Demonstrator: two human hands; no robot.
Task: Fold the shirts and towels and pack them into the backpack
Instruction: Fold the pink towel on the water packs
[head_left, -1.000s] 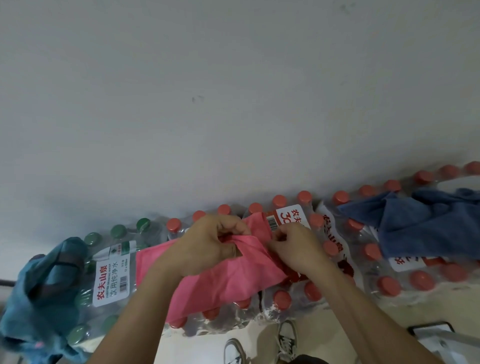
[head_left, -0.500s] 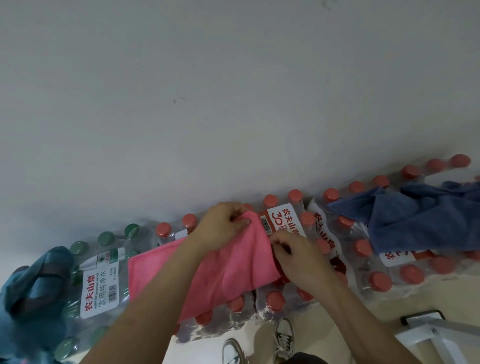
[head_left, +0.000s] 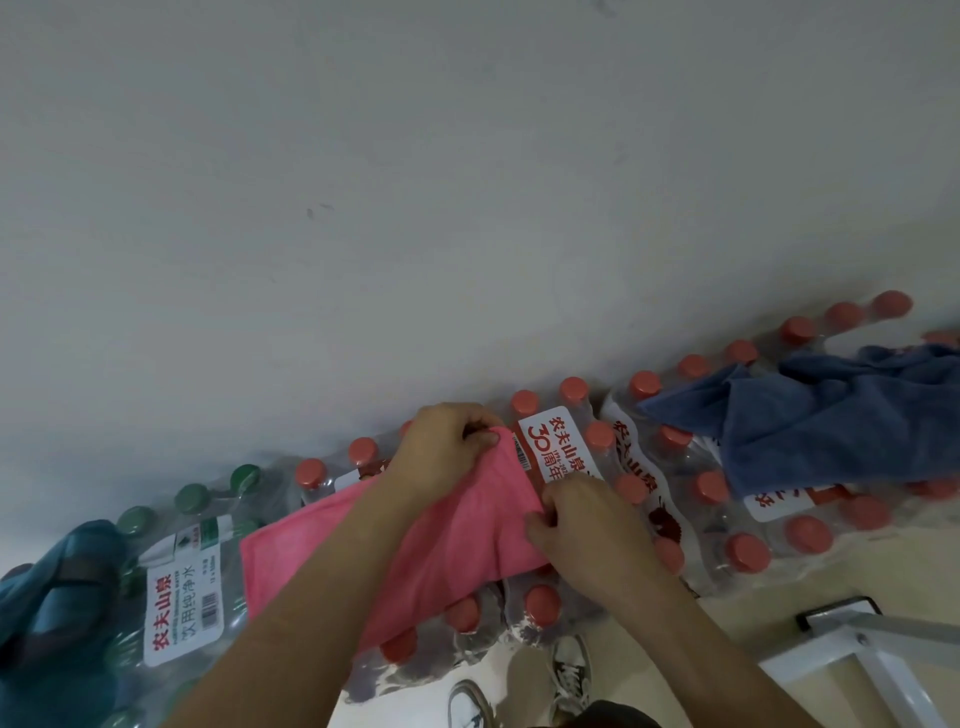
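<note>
A pink towel (head_left: 457, 540) lies spread over shrink-wrapped packs of red-capped water bottles (head_left: 748, 553) along a grey wall. My left hand (head_left: 441, 449) pinches the towel's far right corner. My right hand (head_left: 582, 525) pinches its near right corner, fingers curled over the edge. A crumpled blue towel (head_left: 841, 421) lies on the bottle packs at the right. A teal cloth item (head_left: 47, 608) sits bunched at the far left edge; I cannot tell what it is. No backpack shows.
Packs of green-capped bottles (head_left: 182, 571) stand left of the pink towel. A white metal frame (head_left: 878, 654) juts in at the lower right. My shoes (head_left: 569, 675) are on the pale floor below the packs.
The pink towel was bunched between my hands; it now lies flatter, its right edge pulled straight. My left hand moved toward the wall and my right hand toward me.
</note>
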